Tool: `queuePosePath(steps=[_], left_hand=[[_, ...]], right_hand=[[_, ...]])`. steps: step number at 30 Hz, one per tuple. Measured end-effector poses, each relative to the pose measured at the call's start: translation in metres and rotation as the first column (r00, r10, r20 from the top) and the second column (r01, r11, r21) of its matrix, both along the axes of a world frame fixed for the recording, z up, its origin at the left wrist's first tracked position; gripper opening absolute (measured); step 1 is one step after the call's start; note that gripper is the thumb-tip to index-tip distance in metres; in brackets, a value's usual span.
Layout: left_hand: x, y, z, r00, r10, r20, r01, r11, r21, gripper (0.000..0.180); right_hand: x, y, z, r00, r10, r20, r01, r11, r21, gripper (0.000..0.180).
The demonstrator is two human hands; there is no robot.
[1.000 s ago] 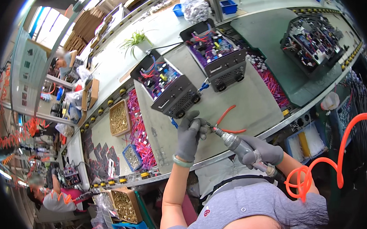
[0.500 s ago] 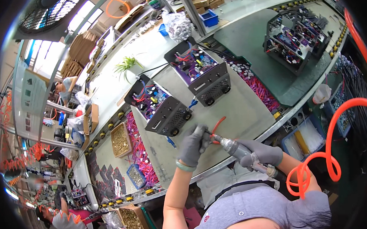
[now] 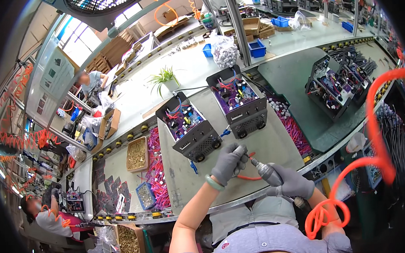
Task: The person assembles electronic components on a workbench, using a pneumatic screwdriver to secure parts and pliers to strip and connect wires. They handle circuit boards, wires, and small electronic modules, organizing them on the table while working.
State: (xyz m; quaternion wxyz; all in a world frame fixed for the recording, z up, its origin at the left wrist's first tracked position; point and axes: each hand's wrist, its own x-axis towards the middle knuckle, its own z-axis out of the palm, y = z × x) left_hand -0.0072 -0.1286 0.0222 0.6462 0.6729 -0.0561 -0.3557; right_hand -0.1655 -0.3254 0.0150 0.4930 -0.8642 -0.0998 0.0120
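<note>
My right hand, in a grey glove, is wrapped round a pneumatic screwdriver whose nose points left. Close to its tip, my left hand, also gloved, has its fingers curled together; what they pinch is too small to make out. Beneath the hands, a red-orange cord lies on the grey work board. Just beyond the hands stand two open black metal cases, a left one and a right one, with wired circuit boards inside and round sockets on their near panels.
A tan tray of small brass parts and a blue bin lie to the left, beside pink-sleeved wires. More assembled units stand on the green mat at right. A coiled orange air hose hangs by my right arm.
The whole view has shifted, so the cases appear farther right and lower. My left fingers have turned and curled in more near the screwdriver's tip. My right hand keeps its grip on the screwdriver.
</note>
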Motion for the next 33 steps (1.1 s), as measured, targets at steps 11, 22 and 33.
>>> queuePosePath(steps=[11,22,33], left_hand=[[0.005,-0.008,-0.013,0.999,0.032,0.006,-0.033,0.998,0.06,0.03],[0.014,-0.035,-0.003,0.954,-0.199,0.225,0.174,0.976,0.128,0.053],[0.118,-0.125,0.059,-0.007,-0.669,0.743,-0.052,0.742,0.668,0.042]], right_hand=[[-0.004,0.005,-0.02,0.989,-0.117,-0.096,0.103,0.985,-0.137,0.081],[0.015,-0.016,-0.001,0.897,-0.131,-0.422,0.391,0.681,0.619,0.067],[0.064,-0.068,-0.007,0.845,-0.089,-0.527,0.446,0.659,0.605,0.051]])
